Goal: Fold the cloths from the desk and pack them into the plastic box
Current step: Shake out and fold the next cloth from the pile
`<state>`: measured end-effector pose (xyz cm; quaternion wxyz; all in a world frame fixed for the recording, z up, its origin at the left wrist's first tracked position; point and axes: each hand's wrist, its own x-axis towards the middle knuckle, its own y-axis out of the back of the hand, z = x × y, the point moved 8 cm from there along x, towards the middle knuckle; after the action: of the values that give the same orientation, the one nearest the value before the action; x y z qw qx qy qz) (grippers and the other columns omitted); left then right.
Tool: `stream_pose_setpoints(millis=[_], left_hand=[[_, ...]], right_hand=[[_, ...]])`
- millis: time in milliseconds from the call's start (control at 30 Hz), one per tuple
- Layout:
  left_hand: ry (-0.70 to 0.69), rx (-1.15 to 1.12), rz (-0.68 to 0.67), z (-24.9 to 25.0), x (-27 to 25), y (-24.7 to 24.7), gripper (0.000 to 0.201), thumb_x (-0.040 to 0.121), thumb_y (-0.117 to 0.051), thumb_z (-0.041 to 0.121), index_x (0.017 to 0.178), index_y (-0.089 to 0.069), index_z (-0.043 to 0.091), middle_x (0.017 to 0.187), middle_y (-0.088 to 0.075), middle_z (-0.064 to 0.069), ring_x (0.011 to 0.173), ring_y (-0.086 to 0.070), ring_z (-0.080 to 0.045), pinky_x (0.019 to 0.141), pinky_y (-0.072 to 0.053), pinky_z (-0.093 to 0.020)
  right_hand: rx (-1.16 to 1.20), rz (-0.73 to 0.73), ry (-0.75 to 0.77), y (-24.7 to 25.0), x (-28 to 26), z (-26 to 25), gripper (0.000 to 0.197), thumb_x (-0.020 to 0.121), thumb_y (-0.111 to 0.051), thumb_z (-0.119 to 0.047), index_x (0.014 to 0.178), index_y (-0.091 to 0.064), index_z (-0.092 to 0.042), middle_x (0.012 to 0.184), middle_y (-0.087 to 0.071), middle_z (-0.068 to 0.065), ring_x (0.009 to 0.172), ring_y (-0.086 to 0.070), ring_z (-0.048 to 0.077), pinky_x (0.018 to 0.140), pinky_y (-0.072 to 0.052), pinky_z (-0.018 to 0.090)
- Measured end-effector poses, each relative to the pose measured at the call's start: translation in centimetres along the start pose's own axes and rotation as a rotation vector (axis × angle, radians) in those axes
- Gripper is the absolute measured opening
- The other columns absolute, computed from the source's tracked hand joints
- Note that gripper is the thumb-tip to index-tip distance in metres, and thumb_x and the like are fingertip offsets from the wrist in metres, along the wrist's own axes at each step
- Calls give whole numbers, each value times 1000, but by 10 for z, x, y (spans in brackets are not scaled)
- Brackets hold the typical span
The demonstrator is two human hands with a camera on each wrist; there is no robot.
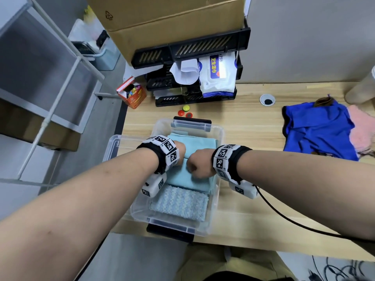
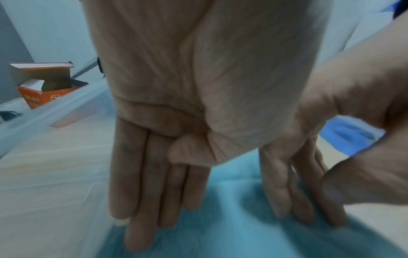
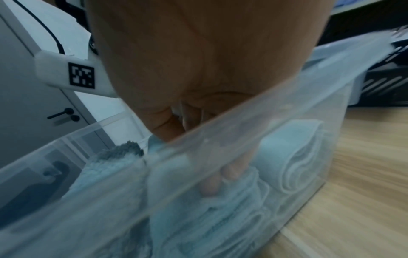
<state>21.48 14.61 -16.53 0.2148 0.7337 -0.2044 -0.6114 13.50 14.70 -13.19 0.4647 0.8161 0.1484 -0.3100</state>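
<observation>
A clear plastic box (image 1: 220, 132) stands on the wooden desk and holds folded light-blue cloths. Both hands are down inside it. My left hand (image 1: 179, 151) has straight fingers (image 2: 154, 183) pushed down into a smooth light-blue cloth (image 1: 182, 176), with the thumb tucked across the palm. Beside it my right hand (image 1: 197, 166) presses the same cloth with straight fingers (image 2: 307, 195), which show through the box wall (image 3: 253, 132) in the right wrist view. A fluffy blue cloth (image 1: 180, 203) lies at the near end and another folded one (image 1: 192, 141) at the far end.
A loose bright-blue cloth (image 1: 316, 128) and a pink cloth (image 1: 363, 128) lie on the desk to the right. Behind the box are round magnets (image 1: 185, 111), a black organizer with wet wipes (image 1: 217, 78) and an orange carton (image 1: 132, 96). A black cable (image 1: 284, 217) crosses the desk.
</observation>
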Motion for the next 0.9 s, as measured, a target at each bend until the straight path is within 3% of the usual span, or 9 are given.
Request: stream_pose_setpoints(millis=[133, 233, 333, 433, 600, 700, 800, 900], left_hand=[[50, -60, 164, 0, -8, 65, 29, 92, -52, 13, 64, -43, 12, 64, -46, -2, 54, -40, -14, 47, -33, -23], [86, -45, 298, 12, -20, 124, 15, 90, -55, 18, 76, -54, 11, 80, -57, -7, 72, -52, -22, 60, -42, -29], [69, -96, 390, 36, -31, 178, 12, 85, -56, 19, 80, -59, 8, 81, -61, -9, 75, -58, -27, 60, -45, -29], [9, -118, 453, 80, -31, 227, 11, 76, -54, 17, 82, -59, 10, 81, -62, -8, 75, -62, -28, 63, -52, -31], [-77, -108, 409, 151, 0, 253, 19, 73, -54, 20, 87, -64, 13, 84, -68, -8, 77, -66, -28, 71, -59, -36], [-131, -98, 355, 186, 28, 244, 21, 75, -53, 20, 88, -66, 10, 83, -68, -7, 76, -65, -28, 62, -54, -30], [-144, -88, 272, 206, 54, 224, 20, 84, -54, 18, 96, -64, 7, 87, -64, -8, 77, -59, -27, 58, -42, -27], [-152, -82, 212, 218, 78, 209, 23, 81, -52, 22, 96, -63, 8, 92, -67, -9, 84, -64, -29, 67, -51, -31]], right_hand=[[180, 317, 2, 42, -27, 19, 13, 86, -56, -24, 87, -67, -19, 84, -67, -1, 80, -61, 20, 71, -49, 27], [245, 453, -40, 64, -56, 48, 7, 85, -56, -23, 81, -62, -19, 78, -64, -2, 75, -58, 21, 66, -41, 25], [269, 579, -94, 81, -90, 88, 10, 83, -56, -24, 85, -65, -18, 83, -69, 4, 80, -62, 29, 69, -49, 31], [290, 685, -181, 90, -133, 142, 13, 84, -54, -22, 91, -65, -19, 87, -69, 1, 82, -61, 26, 69, -47, 29], [339, 674, -484, 58, -176, 259, 21, 81, -52, -21, 101, -56, -24, 100, -64, 1, 94, -61, 27, 77, -51, 34], [333, 575, -652, 17, -194, 319, 33, 83, -55, -19, 116, -52, -15, 114, -50, 7, 94, -60, 33, 75, -51, 36], [288, 473, -716, -16, -197, 354, 33, 83, -56, -20, 114, -58, -12, 134, -35, 9, 86, -63, 33, 74, -56, 39], [254, 416, -690, -32, -184, 372, 32, 86, -54, -22, 115, -64, -13, 160, -10, 4, 100, -63, 31, 79, -55, 38]])
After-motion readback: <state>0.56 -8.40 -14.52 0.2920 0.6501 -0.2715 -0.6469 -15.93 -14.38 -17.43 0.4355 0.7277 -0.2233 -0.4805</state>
